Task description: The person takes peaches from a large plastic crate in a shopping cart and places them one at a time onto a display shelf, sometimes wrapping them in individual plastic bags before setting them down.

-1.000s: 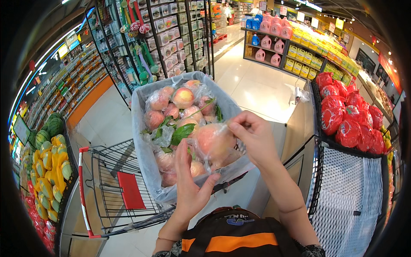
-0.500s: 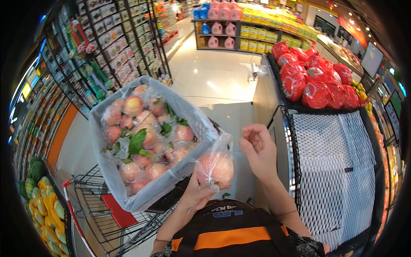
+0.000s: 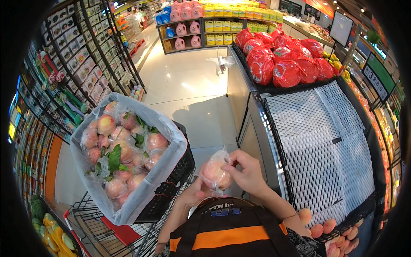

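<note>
A pinkish-yellow peach in a clear plastic wrap is held low in front of my body. My left hand cups it from the left and below, its fingers partly hidden. At the peach's upper right, my right hand has its thumb and forefinger pinched on the wrap. To the left stands a black crate with a pale blue liner. Inside the liner lie several wrapped peaches, with green leaves among them.
A wire shopping cart with a red panel is under the crate. On the right, a display stand carries white foam netting, red-wrapped round goods and loose peaches. Hanging racks line the left; shelved jugs stand ahead.
My right hand has come down and left from the air and now pinches the wrap. The peach is tilted differently in my left hand. My view has turned right, bringing loose peaches into sight.
</note>
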Available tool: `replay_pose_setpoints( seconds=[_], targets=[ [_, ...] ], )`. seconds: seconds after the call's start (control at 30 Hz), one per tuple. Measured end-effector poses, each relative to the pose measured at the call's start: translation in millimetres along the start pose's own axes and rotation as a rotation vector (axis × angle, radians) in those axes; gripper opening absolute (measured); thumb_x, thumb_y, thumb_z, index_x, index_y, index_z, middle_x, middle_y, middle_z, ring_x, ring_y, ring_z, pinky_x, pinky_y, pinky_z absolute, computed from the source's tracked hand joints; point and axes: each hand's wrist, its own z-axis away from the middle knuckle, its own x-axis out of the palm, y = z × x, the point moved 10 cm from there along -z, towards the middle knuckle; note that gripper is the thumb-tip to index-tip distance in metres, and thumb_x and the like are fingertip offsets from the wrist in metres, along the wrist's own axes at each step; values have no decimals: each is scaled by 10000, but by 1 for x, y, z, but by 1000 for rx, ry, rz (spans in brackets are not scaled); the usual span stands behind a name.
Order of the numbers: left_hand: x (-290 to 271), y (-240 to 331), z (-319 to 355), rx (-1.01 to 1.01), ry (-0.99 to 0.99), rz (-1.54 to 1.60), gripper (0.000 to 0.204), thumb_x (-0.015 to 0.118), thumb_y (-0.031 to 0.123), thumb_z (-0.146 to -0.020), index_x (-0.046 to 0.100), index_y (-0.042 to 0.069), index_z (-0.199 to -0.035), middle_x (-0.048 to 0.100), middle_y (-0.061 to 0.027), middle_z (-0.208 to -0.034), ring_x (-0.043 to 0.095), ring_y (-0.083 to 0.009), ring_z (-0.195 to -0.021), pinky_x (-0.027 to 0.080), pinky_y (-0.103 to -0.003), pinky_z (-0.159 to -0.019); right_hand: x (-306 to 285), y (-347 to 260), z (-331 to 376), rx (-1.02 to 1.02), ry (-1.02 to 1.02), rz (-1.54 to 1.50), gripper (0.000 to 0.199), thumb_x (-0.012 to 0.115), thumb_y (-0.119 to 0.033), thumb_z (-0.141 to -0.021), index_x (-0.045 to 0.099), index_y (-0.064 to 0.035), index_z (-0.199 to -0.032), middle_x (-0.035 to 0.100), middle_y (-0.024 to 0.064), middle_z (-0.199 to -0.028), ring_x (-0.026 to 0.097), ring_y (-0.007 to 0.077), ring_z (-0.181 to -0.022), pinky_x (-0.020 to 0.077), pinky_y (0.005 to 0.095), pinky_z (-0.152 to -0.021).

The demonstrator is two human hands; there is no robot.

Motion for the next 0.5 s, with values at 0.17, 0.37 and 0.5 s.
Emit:
replay_pose_setpoints(
  seconds=[0.17,0.37,0.5],
  targets=[
    [-23,-38,-9,-135,116,53,796,692,319,-755,212,99,-1351,426,-99,-1243,493,-208,-1089,435,-362,-897,13,4,20,-4,-76,84,157,626,-73,-792,478,-19,-785,497,54,-670,462,98,-567,397,238,-523],
    [-36,-54,-12,-44,177,83,791,739,278,-714,264,80,-1315,456,-99,-1202,493,-231,-1088,456,-375,-890,27,55,33,351,-219,-433,145,492,-138,-900,437,-78,-781,427,-50,-695,358,26,-634,298,175,-571],
    [-30,-49,-11,18,179,125,906,792,371,-616,236,132,-1289,408,-117,-1217,481,-310,-1084,519,-532,-739,28,42,23,374,-228,-803,148,487,-171,-905,436,-87,-794,408,-76,-718,351,29,-629,302,176,-552]
  ],
)
